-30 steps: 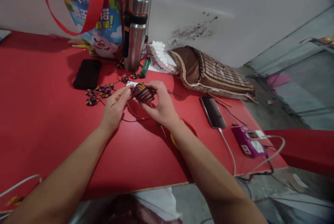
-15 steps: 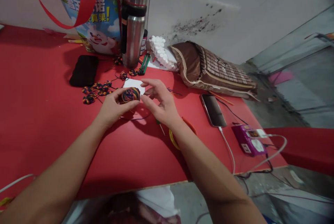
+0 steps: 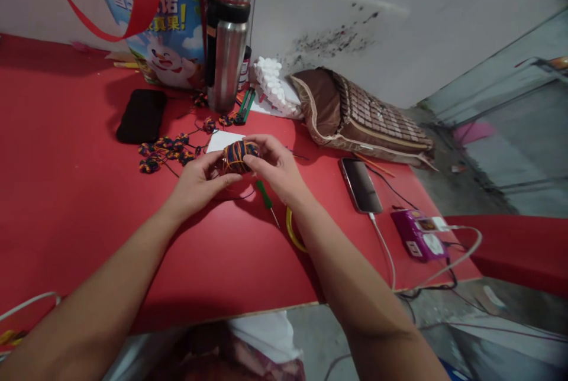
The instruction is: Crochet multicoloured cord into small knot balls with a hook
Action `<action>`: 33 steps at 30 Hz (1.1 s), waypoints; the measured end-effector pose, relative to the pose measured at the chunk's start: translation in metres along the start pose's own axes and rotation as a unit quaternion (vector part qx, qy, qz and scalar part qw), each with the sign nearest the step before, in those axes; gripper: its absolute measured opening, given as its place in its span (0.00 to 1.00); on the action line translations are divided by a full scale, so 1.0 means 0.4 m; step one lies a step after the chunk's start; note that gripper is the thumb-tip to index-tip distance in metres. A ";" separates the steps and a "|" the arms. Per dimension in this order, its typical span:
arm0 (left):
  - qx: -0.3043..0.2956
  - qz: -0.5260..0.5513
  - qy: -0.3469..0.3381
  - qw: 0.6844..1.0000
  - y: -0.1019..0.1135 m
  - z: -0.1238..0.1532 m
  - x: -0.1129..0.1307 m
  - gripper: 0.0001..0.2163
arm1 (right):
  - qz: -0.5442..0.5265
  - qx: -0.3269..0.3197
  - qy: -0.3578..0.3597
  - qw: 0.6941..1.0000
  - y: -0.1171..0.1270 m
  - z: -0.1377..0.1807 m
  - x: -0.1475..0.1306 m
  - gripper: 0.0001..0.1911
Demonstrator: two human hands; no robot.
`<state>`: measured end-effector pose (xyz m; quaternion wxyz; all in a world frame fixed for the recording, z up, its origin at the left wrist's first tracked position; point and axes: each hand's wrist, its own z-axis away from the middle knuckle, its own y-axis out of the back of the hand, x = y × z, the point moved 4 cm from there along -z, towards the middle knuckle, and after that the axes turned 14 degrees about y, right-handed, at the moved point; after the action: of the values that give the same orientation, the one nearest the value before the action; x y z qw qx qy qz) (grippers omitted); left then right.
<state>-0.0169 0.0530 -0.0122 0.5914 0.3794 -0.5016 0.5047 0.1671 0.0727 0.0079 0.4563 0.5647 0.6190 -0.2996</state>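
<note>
A small ball of multicoloured yarn (image 3: 236, 157), dark blue with orange and yellow strands, is held above the red table. My left hand (image 3: 202, 178) supports its left end, fingers curled behind and thumb along the near side. My right hand (image 3: 276, 167) pinches the right end between thumb and fingers. Just beyond the ball lies a white card (image 3: 218, 140), partly covered by it. A thin dark strand runs on the table below the hands. Near my right hand rests a green-handled screwdriver-like tool (image 3: 265, 195). Several knotted yarn pieces (image 3: 165, 150) lie left of my left hand.
A black phone-like object (image 3: 141, 116), a steel thermos (image 3: 228, 38) and a printed bag (image 3: 164, 26) stand or lie behind. Rightward are a charging phone (image 3: 360, 186), a purple box (image 3: 419, 236) and a brown woven cushion (image 3: 373, 118). A yellow ring (image 3: 291, 233) sits beside my right forearm.
My right hand has closed onto the yarn ball, which has shifted slightly right and turned in the fingers. More of the green-handled tool now shows.
</note>
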 end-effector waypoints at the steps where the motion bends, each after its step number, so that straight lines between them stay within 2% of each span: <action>1: -0.012 0.010 0.010 1.000 -0.004 0.003 -0.001 0.22 | -0.015 0.006 -0.011 1.000 0.004 -0.001 0.002 0.23; 4: -0.010 0.013 0.025 1.000 -0.009 0.011 -0.005 0.20 | -0.060 0.022 -0.051 0.997 0.009 0.000 0.013 0.24; 8: 0.031 0.045 0.041 0.998 -0.003 0.007 -0.015 0.24 | -0.094 0.064 -0.072 0.991 0.020 -0.003 0.034 0.25; 10: 0.066 0.098 0.045 0.992 0.013 -0.003 -0.016 0.24 | -0.103 0.086 -0.079 0.988 0.032 -0.006 0.046 0.25; 12: 0.094 0.175 0.045 0.979 0.037 -0.017 -0.018 0.20 | -0.102 0.100 -0.083 0.986 0.046 -0.011 0.053 0.25; 15: 0.108 0.272 0.032 0.956 0.070 -0.037 -0.018 0.14 | -0.093 0.109 -0.075 0.987 0.064 -0.016 0.050 0.28; 17: 0.093 0.295 0.030 0.951 0.074 -0.042 -0.016 0.13 | -0.096 0.104 -0.069 0.988 0.067 -0.017 0.040 0.30; 20: 0.031 0.296 0.040 0.954 0.045 -0.031 -0.007 0.16 | -0.119 0.095 -0.052 0.987 0.059 -0.016 0.021 0.30; 24: -0.075 0.237 0.110 0.962 -0.013 -0.001 -0.006 0.26 | -0.104 0.082 -0.031 0.991 0.054 -0.016 0.009 0.28; 26: -0.112 0.191 0.138 0.965 -0.025 0.009 -0.008 0.25 | -0.078 0.097 -0.032 0.992 0.073 -0.019 0.019 0.27; 29: -0.106 0.193 0.120 0.968 -0.008 0.006 0.004 0.24 | -0.057 0.133 -0.048 0.988 0.120 -0.024 0.047 0.26; 33: -0.055 0.298 0.079 0.950 0.039 -0.005 0.046 0.25 | -0.077 0.171 -0.074 0.979 0.161 -0.029 0.076 0.21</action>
<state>-0.0320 0.0619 0.0044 0.4717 0.1390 -0.5705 0.6578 0.2290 0.1076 -0.0057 0.3732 0.5615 0.5644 -0.4764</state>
